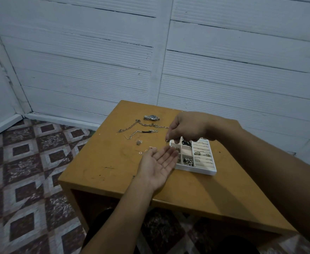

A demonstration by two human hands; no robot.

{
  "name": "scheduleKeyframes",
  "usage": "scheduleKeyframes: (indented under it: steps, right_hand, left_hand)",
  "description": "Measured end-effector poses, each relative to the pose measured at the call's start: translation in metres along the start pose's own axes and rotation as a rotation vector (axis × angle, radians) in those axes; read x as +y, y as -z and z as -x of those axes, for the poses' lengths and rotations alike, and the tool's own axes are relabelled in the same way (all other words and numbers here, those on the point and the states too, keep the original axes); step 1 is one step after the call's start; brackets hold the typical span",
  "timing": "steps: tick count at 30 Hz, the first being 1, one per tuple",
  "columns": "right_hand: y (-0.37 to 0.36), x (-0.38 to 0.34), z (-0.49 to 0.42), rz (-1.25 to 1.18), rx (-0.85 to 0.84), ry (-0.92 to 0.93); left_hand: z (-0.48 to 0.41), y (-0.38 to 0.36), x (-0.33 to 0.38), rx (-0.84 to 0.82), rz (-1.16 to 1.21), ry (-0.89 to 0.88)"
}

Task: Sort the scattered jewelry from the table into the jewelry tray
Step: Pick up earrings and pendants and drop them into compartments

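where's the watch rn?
Head view: the watch lies at the table's far edge, left of the right hand, just beyond the long chain.

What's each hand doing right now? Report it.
Left hand: open, palm up, empty.
Right hand: pinched shut on a small jewelry piece above the tray.

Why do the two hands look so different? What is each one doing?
The left hand lies flat and open, palm up, with nothing in it. The right hand is curled, palm down, pinching a small piece of jewelry that dangles from its fingertips. The left hand sits lower and nearer the camera; the right hand is higher, over the white jewelry tray. Both are bare, above the table.
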State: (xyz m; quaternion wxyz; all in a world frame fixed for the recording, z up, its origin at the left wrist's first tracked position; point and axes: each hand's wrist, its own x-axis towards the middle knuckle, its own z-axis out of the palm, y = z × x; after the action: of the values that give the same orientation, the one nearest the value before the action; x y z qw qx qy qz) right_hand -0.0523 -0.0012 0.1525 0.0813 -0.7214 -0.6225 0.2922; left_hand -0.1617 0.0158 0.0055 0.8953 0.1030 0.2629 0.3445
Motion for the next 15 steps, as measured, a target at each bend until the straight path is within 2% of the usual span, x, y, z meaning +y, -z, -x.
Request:
scheduleKeyframes:
  steps: [7, 15]
  right_hand:
    - [-0.021, 0.007, -0.007, 0.099, 0.007, -0.071]
    - [-0.027, 0.010, -0.011, -0.013, 0.038, -0.133]
  left_hand:
    - [0.004, 0.001, -0.006, -0.041, -0.018, 0.032]
    - [0.004, 0.001, -0.012, 0.018, 0.018, 0.075]
